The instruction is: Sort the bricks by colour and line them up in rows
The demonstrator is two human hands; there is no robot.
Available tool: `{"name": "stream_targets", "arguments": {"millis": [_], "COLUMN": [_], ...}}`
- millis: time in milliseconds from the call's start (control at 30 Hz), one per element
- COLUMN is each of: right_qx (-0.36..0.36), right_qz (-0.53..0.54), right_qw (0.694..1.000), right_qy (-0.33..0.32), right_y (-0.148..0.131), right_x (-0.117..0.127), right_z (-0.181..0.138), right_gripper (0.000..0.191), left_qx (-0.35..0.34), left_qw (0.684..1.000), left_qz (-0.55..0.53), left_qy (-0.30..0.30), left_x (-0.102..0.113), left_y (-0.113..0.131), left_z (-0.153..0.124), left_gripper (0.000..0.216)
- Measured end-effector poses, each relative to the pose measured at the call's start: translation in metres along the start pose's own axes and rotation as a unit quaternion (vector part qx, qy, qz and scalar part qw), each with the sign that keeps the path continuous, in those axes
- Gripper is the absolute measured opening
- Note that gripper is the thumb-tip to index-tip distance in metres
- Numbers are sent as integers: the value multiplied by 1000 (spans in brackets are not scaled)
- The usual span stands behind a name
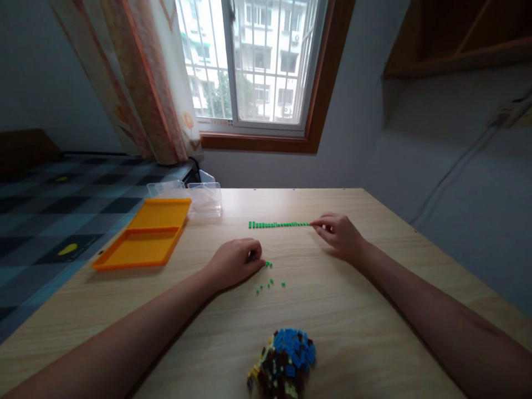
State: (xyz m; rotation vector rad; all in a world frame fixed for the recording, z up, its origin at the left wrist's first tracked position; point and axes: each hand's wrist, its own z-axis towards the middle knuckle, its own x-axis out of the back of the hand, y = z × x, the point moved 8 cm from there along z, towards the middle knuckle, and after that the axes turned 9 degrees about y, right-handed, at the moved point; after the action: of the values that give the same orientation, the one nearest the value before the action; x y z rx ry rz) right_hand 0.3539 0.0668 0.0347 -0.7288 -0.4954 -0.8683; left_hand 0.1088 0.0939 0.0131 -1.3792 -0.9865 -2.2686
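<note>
A row of small green bricks [278,225] runs across the far part of the wooden table, with larger pieces at its left end. At the right end of that row, my right hand [338,235] pinches with thumb and forefinger; a tiny green brick shows at the fingertips. My left hand [236,259] rests on the table nearer to me, its fingers curled and the tips touching beside several loose green bricks [270,281]. Whether anything is inside the left fingers is hidden.
Close to me lies a heap of blue, brown and yellow bricks [293,354]. An open orange tray [152,246] sits at the left, with clear plastic boxes [205,200] behind it. A bed [41,221] adjoins the table [357,310] on the left; a window [266,66] is beyond.
</note>
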Motion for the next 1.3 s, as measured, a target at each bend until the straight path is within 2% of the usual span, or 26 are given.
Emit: {"name": "stream_targets", "arguments": {"millis": [100,200,300,433,667,733,833,1033,1167,1300], "right_qx": [78,113,128,134,122,108,81,27,-5,-14], "right_qz": [67,98,82,63,53,37,-11,-133,-179,-176], "right_qw": [992,980,978,976,979,982,987,982,978,980], "right_qy": [-78,-130,-145,-159,-158,-151,-140,-129,-102,-87], "right_y": [-64,-106,-121,-118,-93,-74,-38,31,58,70], "right_x": [-25,-44,-53,-58,-46,-38,-24,4,13,15], "right_z": [-3,-14,-24,-29,-27,-25,-20,-17,-16,-17], "right_gripper": [20,21,23,21,14,14,13,14,13,15], "left_qx": [7,11,18,15,-10,-27,-40,-33,-37,-40], "left_qw": [1000,1000,999,998,995,993,991,994,993,991], "left_qz": [-2,-7,-22,-45,-92,-113,-125,-104,-111,-124], "left_qy": [0,12,25,30,24,10,-11,-28,-31,-25], "left_x": [0,2,3,2,5,4,2,0,0,1], "left_y": [-1,-2,-4,-5,0,3,6,5,4,4], "left_z": [0,1,2,2,0,-2,-5,-6,-6,-5], "left_gripper": [15,15,15,15,9,5,11,12,11,10]}}
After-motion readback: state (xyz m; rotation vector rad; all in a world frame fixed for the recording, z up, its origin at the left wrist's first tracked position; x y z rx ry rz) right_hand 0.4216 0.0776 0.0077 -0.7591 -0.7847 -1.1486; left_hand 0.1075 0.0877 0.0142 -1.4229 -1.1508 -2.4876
